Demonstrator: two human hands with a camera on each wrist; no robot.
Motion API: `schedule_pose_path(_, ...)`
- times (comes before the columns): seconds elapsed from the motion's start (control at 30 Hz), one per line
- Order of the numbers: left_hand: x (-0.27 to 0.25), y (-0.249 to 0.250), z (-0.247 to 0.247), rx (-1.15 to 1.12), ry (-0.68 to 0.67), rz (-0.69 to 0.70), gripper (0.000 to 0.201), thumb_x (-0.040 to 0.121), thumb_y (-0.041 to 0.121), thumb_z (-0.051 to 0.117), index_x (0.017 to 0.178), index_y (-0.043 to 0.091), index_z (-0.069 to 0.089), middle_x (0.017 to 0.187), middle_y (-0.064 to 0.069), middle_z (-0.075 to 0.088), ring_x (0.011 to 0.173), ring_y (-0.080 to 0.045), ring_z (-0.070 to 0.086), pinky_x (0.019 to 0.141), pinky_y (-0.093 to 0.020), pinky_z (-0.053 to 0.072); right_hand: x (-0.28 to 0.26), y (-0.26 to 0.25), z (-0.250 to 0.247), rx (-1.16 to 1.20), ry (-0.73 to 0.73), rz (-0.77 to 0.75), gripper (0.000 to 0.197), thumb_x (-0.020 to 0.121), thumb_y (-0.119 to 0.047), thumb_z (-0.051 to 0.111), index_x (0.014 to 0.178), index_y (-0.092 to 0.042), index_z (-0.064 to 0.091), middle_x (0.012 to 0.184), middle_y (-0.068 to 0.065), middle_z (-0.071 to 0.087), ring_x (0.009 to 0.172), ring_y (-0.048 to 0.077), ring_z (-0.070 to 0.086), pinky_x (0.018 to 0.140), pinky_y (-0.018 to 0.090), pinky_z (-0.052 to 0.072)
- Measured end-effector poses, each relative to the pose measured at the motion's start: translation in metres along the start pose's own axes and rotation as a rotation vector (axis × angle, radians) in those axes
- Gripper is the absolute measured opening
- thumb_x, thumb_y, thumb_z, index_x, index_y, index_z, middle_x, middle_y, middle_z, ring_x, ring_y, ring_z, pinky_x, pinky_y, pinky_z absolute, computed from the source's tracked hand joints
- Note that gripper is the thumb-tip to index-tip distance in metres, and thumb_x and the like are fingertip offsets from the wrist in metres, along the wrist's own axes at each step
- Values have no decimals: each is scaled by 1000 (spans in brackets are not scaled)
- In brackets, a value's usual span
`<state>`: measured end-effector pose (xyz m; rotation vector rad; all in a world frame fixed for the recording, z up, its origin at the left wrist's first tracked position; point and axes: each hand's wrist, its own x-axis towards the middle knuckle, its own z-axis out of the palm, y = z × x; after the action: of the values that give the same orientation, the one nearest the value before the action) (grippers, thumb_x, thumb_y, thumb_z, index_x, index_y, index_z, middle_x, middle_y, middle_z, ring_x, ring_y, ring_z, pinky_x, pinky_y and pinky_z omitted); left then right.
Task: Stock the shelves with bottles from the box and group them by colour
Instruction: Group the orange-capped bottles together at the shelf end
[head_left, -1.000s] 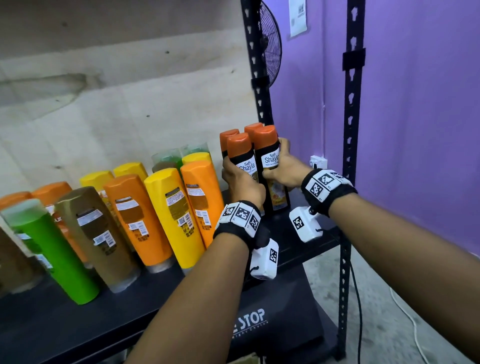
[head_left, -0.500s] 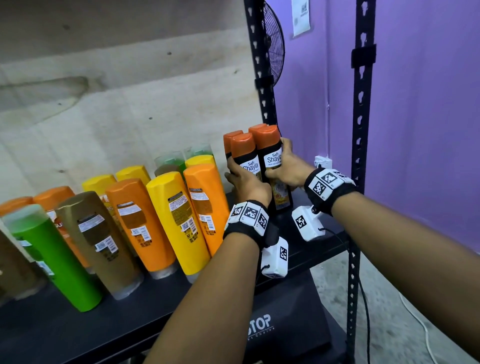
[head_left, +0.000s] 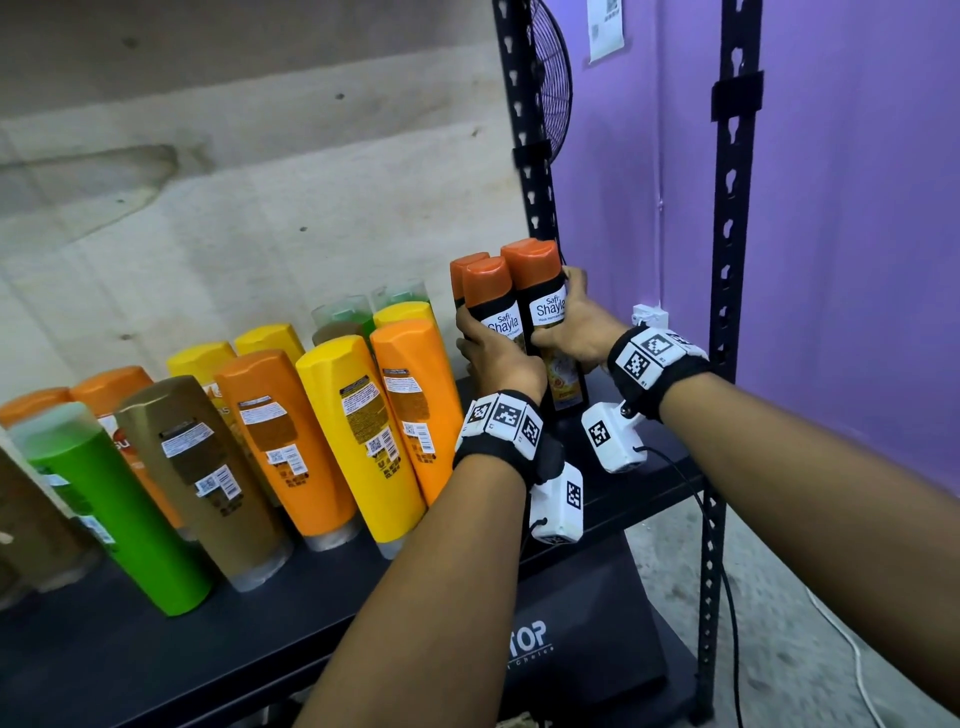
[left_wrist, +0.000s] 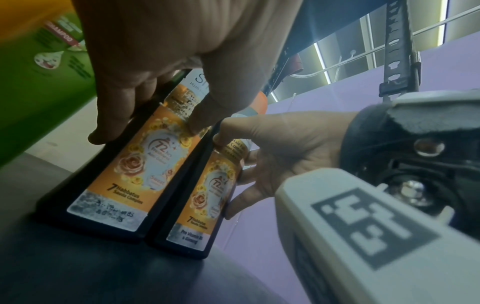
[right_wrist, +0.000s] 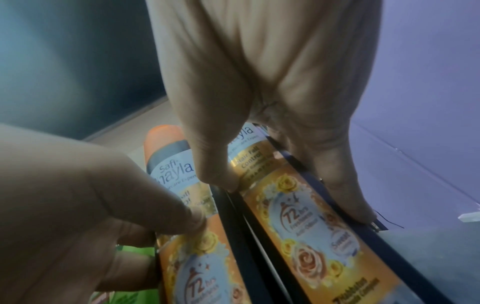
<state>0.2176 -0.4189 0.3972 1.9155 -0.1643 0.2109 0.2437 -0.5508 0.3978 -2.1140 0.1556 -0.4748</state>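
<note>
Now both grips are clamped on black Safi Shayla bottles with orange caps, standing upright at the far right end of the shelf. The left hand curls around the left front bottle, and the right hand around the right front bottle; the two bottles touch side by side between the hands, long axes vertical. At least one more orange-capped bottle stands just behind the left grip. To the left of the left grip, the orange bottle and the yellow bottle lean backward. I judge the next move is to release both and withdraw. No box with bottles is in view.
</note>
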Motion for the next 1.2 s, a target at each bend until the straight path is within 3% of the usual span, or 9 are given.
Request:
schedule_pose_path(0.23,3,0,1,-18,10,-20,104,83,-9,65,156,29,2,151,-15,35,141,-36,38,113,-56,38,-6,5,2,-21,-13,89,89,85,-31,76,148,-23,15,107,4,65,94,22,67,87,45,57)
schedule_pose_path(0.5,3,-5,3,-17,1,-11,108,83,-10,63,158,33,-2,153,-14,34,140,-34,41,112,-53,40,-12,13,9,9,-46,151,94,88,-34,72,157,-22,9,137,9,58,120,29,59,106,51,48)
schedule_pose_path(0.63,-2,-12,3,9,-56,-96,112,84,-8,63,158,33,-11,154,-17,31,141,-36,38,113,-52,39,-15,10,7,-56,-61,178,89,88,-36,71,155,-25,14,133,6,58,117,30,61,101,53,51)
schedule_pose_path(0.8,-18,-18,-2,138,-135,-111,102,93,6,59,158,20,-18,161,-21,20,147,-37,28,118,-50,32,-25,6,-3,-70,-97,141,73,89,-33,72,147,-20,29,126,5,63,109,23,62,95,40,51)
schedule_pose_path(0.87,-27,-18,-6,187,-146,-84,95,97,13,56,159,13,-16,161,-23,21,147,-38,29,118,-48,32,-35,2,-9,-95,-92,88,67,89,-32,72,144,-18,37,111,2,67,93,15,65,82,26,52)
schedule_pose_path(0.93,-39,-17,-11,235,-133,-38,86,98,16,53,160,8,-7,158,-23,29,142,-39,37,114,-45,37,-47,-3,-14,-160,-68,43,59,89,-32,69,140,-15,45,104,1,70,78,5,61,64,16,47)
schedule_pose_path(1.0,-52,-14,-17,282,-115,49,69,98,15,53,157,8,18,148,-21,44,133,-38,48,108,-44,44,-58,-6,-19,-231,-40,44,59,91,-36,67,142,-16,45,114,3,69,91,13,64,78,25,51)
schedule_pose_path(1.07,-65,-12,-24,338,-118,161,42,97,16,54,139,10,49,132,-18,58,120,-36,58,99,-42,50,-69,-11,-24,-327,-23,53,50,92,-42,65,136,-21,52,116,1,67,105,20,63,94,35,51)
schedule_pose_path(1.2,-87,-9,-41,464,-129,314,25,97,30,55,106,12,70,111,-15,68,102,-35,65,83,-37,54,-93,-24,-29,-483,-30,7,14,91,-41,59,93,-28,65,99,-4,69,97,21,63,94,43,53)
